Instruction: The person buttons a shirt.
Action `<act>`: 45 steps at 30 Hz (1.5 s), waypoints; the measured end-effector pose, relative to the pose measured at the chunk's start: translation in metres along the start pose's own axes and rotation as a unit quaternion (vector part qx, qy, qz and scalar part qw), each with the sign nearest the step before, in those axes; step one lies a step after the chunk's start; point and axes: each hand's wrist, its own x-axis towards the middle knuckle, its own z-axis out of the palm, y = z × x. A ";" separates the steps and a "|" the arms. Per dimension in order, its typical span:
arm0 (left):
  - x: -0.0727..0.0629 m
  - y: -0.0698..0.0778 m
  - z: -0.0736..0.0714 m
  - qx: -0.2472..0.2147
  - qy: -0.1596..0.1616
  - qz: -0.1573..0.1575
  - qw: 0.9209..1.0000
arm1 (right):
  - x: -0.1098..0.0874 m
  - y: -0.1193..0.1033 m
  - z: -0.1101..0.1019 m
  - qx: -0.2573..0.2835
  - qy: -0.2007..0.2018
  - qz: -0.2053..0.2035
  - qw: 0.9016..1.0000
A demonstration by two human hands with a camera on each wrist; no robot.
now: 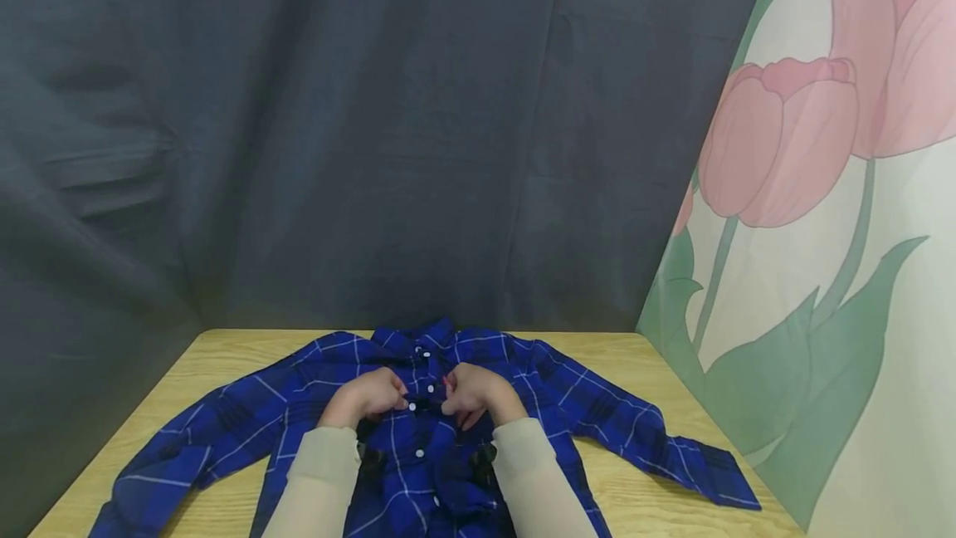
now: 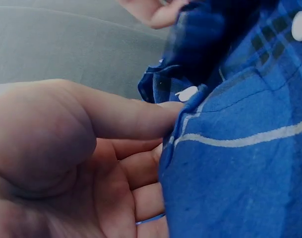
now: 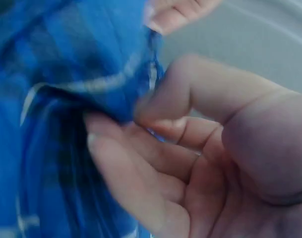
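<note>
"Where do you have the shirt (image 1: 403, 480)?"

"It lies front up on your bench (image 1: 246, 347), its collar (image 1: 441, 332) by the far edge and its sleeves (image 1: 231, 413) spread to either side."

"And your left hand (image 1: 379, 392)?"

"You pinch the shirt's front edge with it, right beside a white button (image 2: 188, 93)."

"Your right hand (image 1: 474, 393)?"

"That one pinches the cloth too, thumb against finger, just across from your left. Behind the bench you have a dark curtain (image 1: 403, 139), and to your right, big pink tulips (image 1: 784, 139)."
</note>
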 end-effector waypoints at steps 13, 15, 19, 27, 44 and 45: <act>-0.001 -0.004 -0.001 -0.034 -0.005 -0.008 0.999 | 0.000 0.012 -0.012 0.007 0.017 0.006 1.000; -0.003 -0.003 -0.002 -0.035 -0.018 -0.009 0.999 | 0.001 0.011 -0.011 0.014 0.027 0.016 0.999; 0.001 -0.002 0.001 0.001 -0.022 -0.007 1.000 | 0.003 0.008 -0.006 -0.002 0.050 0.021 0.999; 0.052 -0.037 0.021 0.107 0.023 0.023 0.994 | -0.002 0.001 -0.005 -0.029 0.064 0.037 0.997; -0.008 0.006 -0.006 -0.019 0.015 0.026 0.999 | -0.001 -0.010 0.002 0.043 0.013 -0.029 0.999; -0.008 0.006 -0.006 -0.024 0.013 0.020 0.999 | -0.001 -0.010 0.003 0.054 0.015 -0.027 0.998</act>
